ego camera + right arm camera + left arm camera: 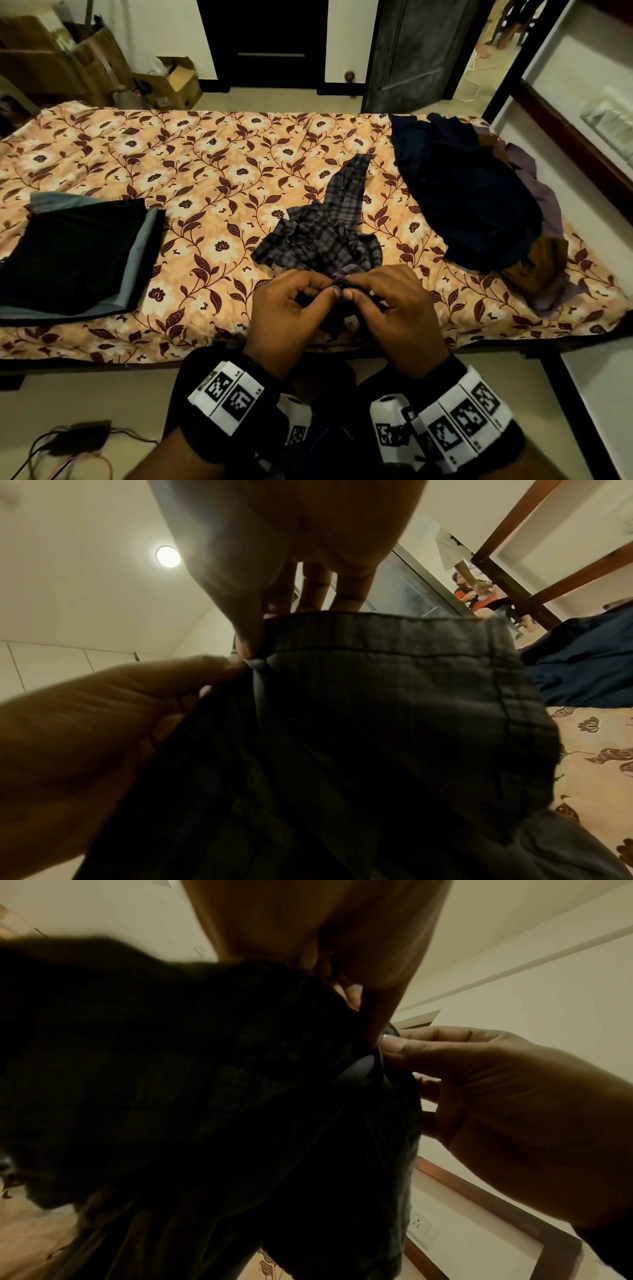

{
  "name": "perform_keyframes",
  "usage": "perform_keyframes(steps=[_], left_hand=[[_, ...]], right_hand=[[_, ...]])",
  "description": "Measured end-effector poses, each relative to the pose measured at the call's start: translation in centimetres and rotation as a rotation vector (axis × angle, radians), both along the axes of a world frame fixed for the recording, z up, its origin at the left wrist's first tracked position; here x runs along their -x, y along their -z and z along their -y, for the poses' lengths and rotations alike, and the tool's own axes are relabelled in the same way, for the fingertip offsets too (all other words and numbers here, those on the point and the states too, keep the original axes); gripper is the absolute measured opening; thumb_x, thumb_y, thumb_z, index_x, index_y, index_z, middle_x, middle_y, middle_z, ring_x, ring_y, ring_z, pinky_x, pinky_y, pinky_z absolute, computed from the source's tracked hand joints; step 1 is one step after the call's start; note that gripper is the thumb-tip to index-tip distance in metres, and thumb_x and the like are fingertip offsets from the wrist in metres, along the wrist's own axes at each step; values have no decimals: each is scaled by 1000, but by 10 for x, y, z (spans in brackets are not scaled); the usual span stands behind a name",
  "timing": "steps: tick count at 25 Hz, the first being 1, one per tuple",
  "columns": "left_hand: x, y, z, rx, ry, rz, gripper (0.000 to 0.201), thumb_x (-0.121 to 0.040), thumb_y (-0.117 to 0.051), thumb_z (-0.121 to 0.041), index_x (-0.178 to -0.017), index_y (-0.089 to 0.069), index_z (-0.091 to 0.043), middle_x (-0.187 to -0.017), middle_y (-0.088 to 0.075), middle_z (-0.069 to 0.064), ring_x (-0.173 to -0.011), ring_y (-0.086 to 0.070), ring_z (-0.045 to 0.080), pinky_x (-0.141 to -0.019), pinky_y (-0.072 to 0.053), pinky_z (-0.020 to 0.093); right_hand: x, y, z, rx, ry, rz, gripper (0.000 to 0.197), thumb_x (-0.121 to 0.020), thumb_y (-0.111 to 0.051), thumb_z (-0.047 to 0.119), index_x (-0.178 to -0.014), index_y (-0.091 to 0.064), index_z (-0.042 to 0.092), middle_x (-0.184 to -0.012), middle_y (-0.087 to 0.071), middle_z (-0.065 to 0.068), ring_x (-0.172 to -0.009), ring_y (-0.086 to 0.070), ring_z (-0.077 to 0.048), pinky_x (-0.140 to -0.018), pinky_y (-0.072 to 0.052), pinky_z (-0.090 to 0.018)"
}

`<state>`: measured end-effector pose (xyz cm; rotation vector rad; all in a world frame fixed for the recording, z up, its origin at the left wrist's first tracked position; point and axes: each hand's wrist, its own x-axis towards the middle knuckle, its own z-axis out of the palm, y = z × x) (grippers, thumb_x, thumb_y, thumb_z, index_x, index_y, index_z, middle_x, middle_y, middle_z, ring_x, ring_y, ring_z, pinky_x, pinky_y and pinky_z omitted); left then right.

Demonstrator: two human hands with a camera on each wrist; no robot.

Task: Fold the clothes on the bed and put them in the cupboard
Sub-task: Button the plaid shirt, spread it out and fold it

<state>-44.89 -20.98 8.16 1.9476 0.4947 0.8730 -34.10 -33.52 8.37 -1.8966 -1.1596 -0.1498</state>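
Item: plaid shirt (pixel 329 233), crumpled, lying at the middle of the bed (pixel 205 154) toward its near edge, one sleeve trailing toward the far edge. Left hand (pixel 287 308) and right hand (pixel 394 308) meet over the shirt's near hem, each pinching cloth between thumb and fingertips; the right-wrist view shows a stitched edge band held there, probably at a button or placket, a likely preparation for laying the garment flat. Item: folded stack (pixel 78 253) of dark and grey pieces, at the bed's left near corner, presumably set aside for the cupboard. Item: unfolded heap (pixel 479 205) of navy, purple and mustard clothes, along the bed's right edge. Open room: the floral sheet between stack and shirt, and the far left half, offers space for spreading. The cupboard cannot be identified in view.
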Motion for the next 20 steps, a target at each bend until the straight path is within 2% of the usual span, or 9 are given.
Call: perform_keyframes(steps=[3,5,7,8,10,12,14,17,20], left_hand=[[1,2,5,-25,27,-20,19,-80,-67,-36,-73,-72,-19,-69,-64,-11,-65,-60,5,-57,-48,23],[2,6,8,-96,63,-40,19,-82,-65,-34,-76,-72,-18,-70,-63,-9,-66,-57,2,-59,-45,16],[3,11,8,-193,82,-76,17,-84,-63,-30,-79,-70,-16,-72,-60,-8,-68,-51,0,-61,-39,9],[5,13,7,-208,74,-91,14,-84,-64,-27,-80,-69,-15,-74,-58,-9,-70,-50,-2,-62,-37,7],[8,19,6,-208,45,-96,4,-84,-68,-19,-83,-69,-15,-76,-54,-12,-74,-50,-7,-64,-36,4],[12,24,9,-203,34,-83,5,-83,-69,-15,-86,-71,-13,-78,-55,-12,-76,-50,-11,-67,-35,2],[14,27,13,-219,47,-41,10,-85,-67,-18,-88,-72,-10,-79,-58,-9,-76,-50,-8,-68,-37,3],[18,34,8,-266,75,-6,17,-87,-61,-18,-88,-73,-5,-78,-61,-1,-72,-53,3,-65,-42,10],[26,48,7,-274,73,-49,16,-87,-62,-19,-85,-72,-7,-74,-58,-2,-66,-52,5,-57,-45,20]], right_hand=[[4,14,-3,1,63,31,25,-92,-52,28,-97,-71,12,-90,-66,0,-80,-59,-11,-65,-46,-22],[10,24,-6,40,117,55,25,-93,-48,29,-94,-68,14,-87,-64,2,-73,-58,-12,-56,-47,-26],[9,25,-9,40,121,-1,25,-92,-48,30,-91,-68,15,-84,-62,6,-72,-58,-11,-56,-48,-28],[6,25,-10,13,72,-71,24,-90,-51,30,-91,-70,14,-83,-61,11,-74,-58,-8,-60,-49,-26],[-2,21,-8,-35,-49,-216,17,-85,-62,25,-88,-74,13,-81,-57,22,-77,-57,3,-68,-44,-13],[-7,17,-3,-24,-106,-270,10,-80,-69,18,-85,-76,13,-77,-57,24,-76,-57,7,-68,-40,-7],[-6,15,-1,14,-98,-231,10,-78,-69,20,-84,-76,15,-75,-56,23,-74,-57,3,-65,-43,-10],[0,23,-8,94,-26,-224,10,-79,-67,25,-82,-74,19,-76,-57,19,-73,-56,-2,-64,-44,-15],[8,37,-16,107,11,-310,5,-79,-70,19,-80,-75,18,-76,-57,19,-74,-56,6,-66,-42,-9]])
